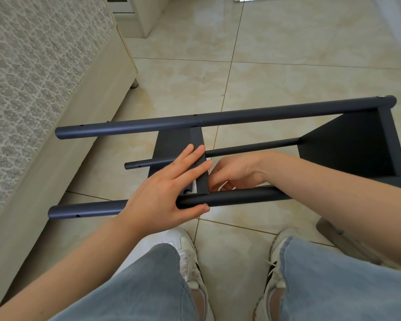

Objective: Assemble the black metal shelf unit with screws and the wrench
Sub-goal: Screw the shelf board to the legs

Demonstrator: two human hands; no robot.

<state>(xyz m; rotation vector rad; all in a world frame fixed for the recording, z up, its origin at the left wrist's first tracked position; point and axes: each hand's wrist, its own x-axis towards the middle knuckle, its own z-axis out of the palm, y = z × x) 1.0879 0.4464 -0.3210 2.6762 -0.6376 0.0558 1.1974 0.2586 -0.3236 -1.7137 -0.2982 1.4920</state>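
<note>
Shelf unit point(218, 120) lies on the floor, long axis left-right; left hand point(167, 191) presses straight fingers on middle panel point(171, 142); right hand point(234, 172), just right of its joint with the near tube point(241, 197), has curled fingers, contents indiscernible.

The black shelf frame point(390, 140) lies on its side on the floor point(287, 77). Between its far pole point(218, 119) and near pole point(241, 196) there is a long gap. It is open from the middle panel point(171, 142) to the end panel point(347, 144), with only a thin pole point(252, 147) crossing it. The right hand point(232, 172) is down in this gap. The left hand point(169, 184) lies flat on the middle panel. The bed point(44, 77) stands close on the left.
</note>
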